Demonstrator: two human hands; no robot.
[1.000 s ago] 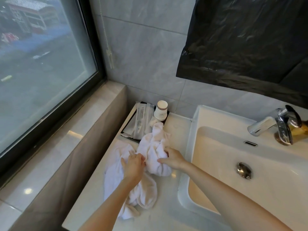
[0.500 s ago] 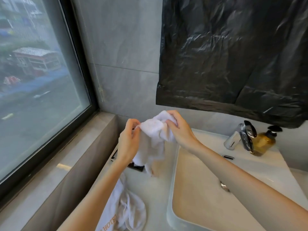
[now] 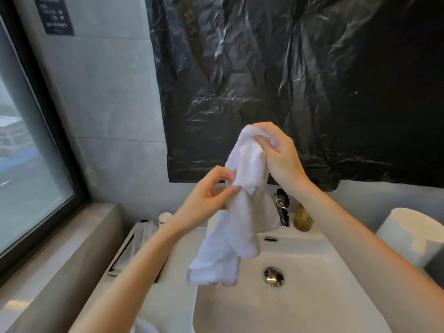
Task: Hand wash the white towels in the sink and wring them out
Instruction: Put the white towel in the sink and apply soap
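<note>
Your right hand (image 3: 278, 159) grips the upper end of the towel (image 3: 240, 224), fingers curled round a bunched corner, and holds it raised in front of the black sheet (image 3: 288, 80) on the wall. Your left hand (image 3: 206, 200) is lower and to the left; its thumb and fingertips pinch a fold at the towel's left edge. The towel hangs in the air from both hands, above the rear left part of the sink (image 3: 324, 304). Its lower end overlaps the sink's left rim in this view; whether it touches the rim cannot be told. The drain (image 3: 274, 276) lies uncovered in the basin, just right of the towel's lower end. The faucet (image 3: 283, 210) stands at the back of the sink, partly hidden behind the towel, with an amber bottle (image 3: 303, 219) just beside it on the right. On the counter left of the sink lie a tray (image 3: 138, 246) and a small cup (image 3: 165, 217). A window (image 3: 28, 176) fills the left side.
</note>
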